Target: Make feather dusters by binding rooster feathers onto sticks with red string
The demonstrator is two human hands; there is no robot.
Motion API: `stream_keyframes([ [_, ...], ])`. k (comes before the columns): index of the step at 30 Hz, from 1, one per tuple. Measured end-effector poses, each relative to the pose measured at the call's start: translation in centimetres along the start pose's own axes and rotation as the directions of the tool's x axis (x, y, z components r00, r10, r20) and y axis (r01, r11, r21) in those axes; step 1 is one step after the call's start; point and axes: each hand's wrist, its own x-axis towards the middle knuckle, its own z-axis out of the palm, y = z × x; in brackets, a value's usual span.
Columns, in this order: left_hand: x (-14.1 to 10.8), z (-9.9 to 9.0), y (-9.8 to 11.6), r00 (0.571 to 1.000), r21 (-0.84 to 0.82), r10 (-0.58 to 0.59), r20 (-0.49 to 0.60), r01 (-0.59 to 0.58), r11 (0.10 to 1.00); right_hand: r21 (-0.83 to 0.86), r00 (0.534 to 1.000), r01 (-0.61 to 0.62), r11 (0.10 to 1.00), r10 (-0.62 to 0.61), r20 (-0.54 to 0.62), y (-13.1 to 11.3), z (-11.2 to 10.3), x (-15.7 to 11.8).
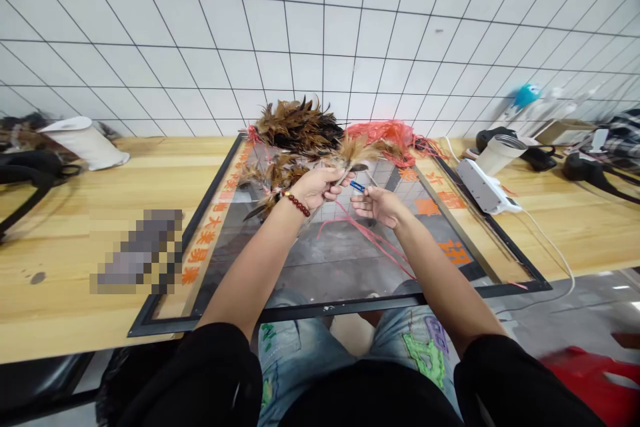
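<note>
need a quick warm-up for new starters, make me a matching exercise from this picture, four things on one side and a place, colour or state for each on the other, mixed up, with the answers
Things
1. left hand
2. right hand
3. power strip
4. bracelet

Place, colour or state
A. white, to the right of both hands
B. holding a small blue tool
C. dark red, beaded
D. holding feathers by their stems

Right pairs
1-D, 2-B, 3-A, 4-C
</note>
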Motion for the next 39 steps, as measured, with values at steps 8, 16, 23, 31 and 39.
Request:
stream_keyframes([
  [8,0.5,1.1,-1.6,0.995,0.227,-0.100,0.002,0.096,0.969,0.023,0.930,0.351,0.936,-0.351,0.109,0.6,1.6,-1.1],
  [16,0.5,2.8,-2.9,0.988,0.606,0.153,-0.037,-0.099,0.789,0.041,0.902,0.429,0.903,-0.425,-0.078,0.3,1.1,-0.7],
  [23,0.6,1.8,-2.1,0.912,0.715,0.381,-0.153,-0.163,0.679,-0.641,0.884,0.377,0.668,-0.467,0.034,1.3,-0.3,-0.7],
  [31,-0.6,-1.1,1.1,0.996,-0.209,0.075,-0.042,-0.082,0.975,-0.969,0.944,0.225,0.105,-0.270,0.190,2.5,0.8,-0.9],
  [39,-0.5,0.6,0.5,0.986,0.029,0.138,-0.088,-0.136,0.990,-0.895,0.880,0.305,0.326,-0.456,0.134,0.1,-0.2,-1.9],
])
